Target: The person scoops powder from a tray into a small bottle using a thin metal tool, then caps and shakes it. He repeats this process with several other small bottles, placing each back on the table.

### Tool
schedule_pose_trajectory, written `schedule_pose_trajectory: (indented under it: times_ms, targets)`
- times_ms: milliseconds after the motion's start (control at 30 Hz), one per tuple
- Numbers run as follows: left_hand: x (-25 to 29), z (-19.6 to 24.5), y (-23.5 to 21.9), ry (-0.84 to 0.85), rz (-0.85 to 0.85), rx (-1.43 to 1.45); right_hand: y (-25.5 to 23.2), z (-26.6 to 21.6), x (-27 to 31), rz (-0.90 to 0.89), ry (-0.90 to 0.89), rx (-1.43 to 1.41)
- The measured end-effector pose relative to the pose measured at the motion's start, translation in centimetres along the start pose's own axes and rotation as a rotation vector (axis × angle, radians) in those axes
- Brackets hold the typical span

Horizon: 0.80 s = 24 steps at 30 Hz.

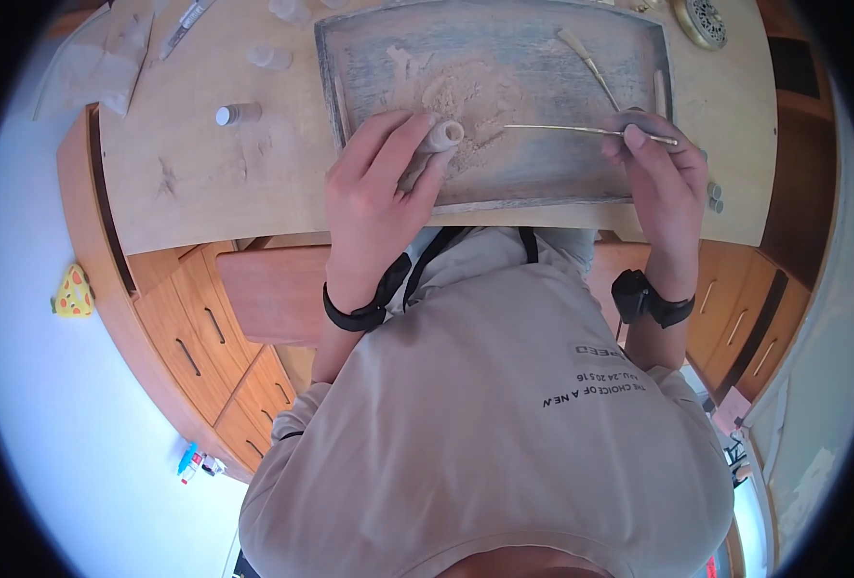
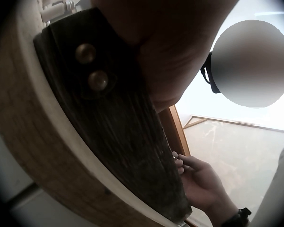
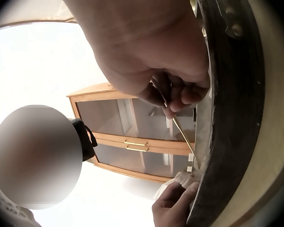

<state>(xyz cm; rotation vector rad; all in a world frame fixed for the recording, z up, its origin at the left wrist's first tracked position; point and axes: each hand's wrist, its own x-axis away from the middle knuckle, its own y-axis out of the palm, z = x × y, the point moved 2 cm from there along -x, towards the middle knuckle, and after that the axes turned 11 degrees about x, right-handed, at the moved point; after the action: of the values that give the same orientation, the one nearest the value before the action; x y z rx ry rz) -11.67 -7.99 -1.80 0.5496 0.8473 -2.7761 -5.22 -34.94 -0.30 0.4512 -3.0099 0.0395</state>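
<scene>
My left hand (image 1: 377, 173) grips a small pale bottle (image 1: 443, 136) over the left part of a worn grey wooden tray (image 1: 552, 72). The bottle's mouth is uncapped and tilts toward the right. Between the thumb and fingers of my right hand (image 1: 666, 178) is a thin brass-coloured stick tool (image 1: 557, 128), held nearly level with its tip pointing left at the bottle, a short gap from it. Brownish powder (image 1: 470, 91) lies heaped and scattered on the tray beneath. In the right wrist view, the stick (image 3: 183, 135) slants down toward the bottle (image 3: 183, 178).
A brass brush-like tool (image 1: 589, 67) lies in the tray's far right. Left of the tray are a capped vial (image 1: 239, 114), another small bottle (image 1: 270, 58), a pen-like item (image 1: 186, 29) and a plastic bag (image 1: 99, 63). A round pierced brass piece (image 1: 702, 23) sits at far right.
</scene>
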Motion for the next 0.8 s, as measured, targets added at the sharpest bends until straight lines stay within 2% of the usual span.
schedule_pose_trajectory:
  times_ms: [333, 533, 633, 733, 800]
  targets:
    - [-0.1, 0.5, 0.0, 0.027, -0.015, 0.002, -0.3, -0.7, 0.0, -0.019, -0.042, -0.128]
    - [-0.1, 0.3, 0.1, 0.041, -0.014, -0.006, 1.0, -1.0, -0.2, -0.043, -0.045, 0.030]
    - [-0.2, 0.5, 0.1, 0.034, -0.021, 0.001, 2.6, -2.2, 0.3, -0.091, -0.123, 0.209]
    - [-0.3, 0.3, 0.1, 0.034, -0.026, -0.003, 3.1, -4.0, 0.3, -0.224, -0.412, 0.436]
    - [-0.3, 0.3, 0.1, 0.011, -0.026, 0.007, 2.6, -4.5, 0.5, -0.187, -0.469, 0.434]
